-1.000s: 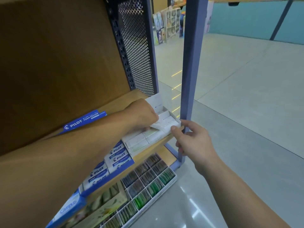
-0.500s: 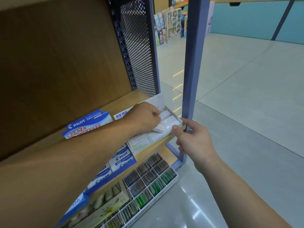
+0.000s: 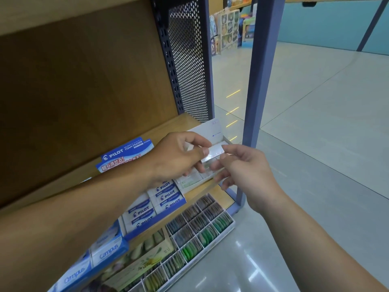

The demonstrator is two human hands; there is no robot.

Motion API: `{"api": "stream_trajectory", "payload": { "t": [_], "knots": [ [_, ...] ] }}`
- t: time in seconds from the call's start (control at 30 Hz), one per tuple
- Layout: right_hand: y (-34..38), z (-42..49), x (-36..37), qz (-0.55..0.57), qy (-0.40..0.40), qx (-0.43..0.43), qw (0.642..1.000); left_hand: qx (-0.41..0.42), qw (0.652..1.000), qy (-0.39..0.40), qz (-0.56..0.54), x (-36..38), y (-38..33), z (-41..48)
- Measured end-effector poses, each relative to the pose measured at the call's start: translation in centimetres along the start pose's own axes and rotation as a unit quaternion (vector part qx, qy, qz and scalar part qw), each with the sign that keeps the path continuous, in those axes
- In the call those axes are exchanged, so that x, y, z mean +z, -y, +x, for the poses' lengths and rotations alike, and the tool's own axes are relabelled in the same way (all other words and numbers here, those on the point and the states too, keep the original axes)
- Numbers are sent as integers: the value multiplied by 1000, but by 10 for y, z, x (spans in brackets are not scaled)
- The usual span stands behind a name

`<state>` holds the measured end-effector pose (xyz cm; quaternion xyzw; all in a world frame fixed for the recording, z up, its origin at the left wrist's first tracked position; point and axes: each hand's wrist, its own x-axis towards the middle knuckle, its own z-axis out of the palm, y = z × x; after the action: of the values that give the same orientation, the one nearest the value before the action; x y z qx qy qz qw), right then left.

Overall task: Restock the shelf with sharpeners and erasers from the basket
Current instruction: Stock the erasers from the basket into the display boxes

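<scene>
- Pinching one white eraser [image 3: 214,151] from both ends: the left hand [image 3: 179,159] and right hand [image 3: 248,173] are each clamping fingers on it, just above the box [image 3: 214,129] on the shelf [image 3: 181,122].
- Judging the placing: lowering it flat, square to the rows, is looking safest.

One loose eraser [image 3: 214,151]. One white box [image 3: 214,131]. One Pilot box [image 3: 126,154] showing perhaps six Pilot erasers [image 3: 166,194]; blur makes that uncertain. Two Campus packs [image 3: 109,249] are legible. One divided tray [image 3: 210,245].
</scene>
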<state>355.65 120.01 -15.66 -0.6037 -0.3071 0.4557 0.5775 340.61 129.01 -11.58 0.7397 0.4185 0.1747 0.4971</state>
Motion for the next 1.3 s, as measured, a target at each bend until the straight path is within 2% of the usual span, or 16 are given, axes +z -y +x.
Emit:
{"api": "stream_trajectory", "payload": {
  "t": [0.1,0.17,0.27,0.4,0.6,0.8,0.9,0.97,1.03,1.13,1.2,1.3],
  "knots": [
    [-4,5,3,9,-17,-11,1000,-14,1000,-21,13,-8,5,-1],
    [-10,11,2,-42,-71,-45,996,-32,995,-73,58,-11,11,3],
    [-21,17,-3,-180,-168,-119,962,-47,987,-123,91,-9,20,13],
    [-36,18,-6,-336,-191,-158,909,-40,976,-120,179,-6,32,28],
    [-43,22,-8,-340,-169,-162,911,9,944,-51,326,-5,24,31],
    [-30,13,-2,-366,-198,-228,880,37,951,-54,301,-15,24,12],
    [-23,11,5,-327,-165,-247,897,2,970,9,244,-30,20,0],
    [-14,9,10,-268,-110,-213,933,-30,983,46,173,-37,20,-9],
    [-5,7,18,-194,-44,-157,967,-19,996,31,76,-38,20,-17],
    [1,3,30,-98,36,-94,990,5,999,-5,-31,-38,23,-23],
    [3,-1,37,-58,59,-75,994,26,999,-13,-38,-39,22,-25],
    [4,-3,42,-42,39,-70,996,47,998,-30,41,-39,20,-24]
  ]
}}
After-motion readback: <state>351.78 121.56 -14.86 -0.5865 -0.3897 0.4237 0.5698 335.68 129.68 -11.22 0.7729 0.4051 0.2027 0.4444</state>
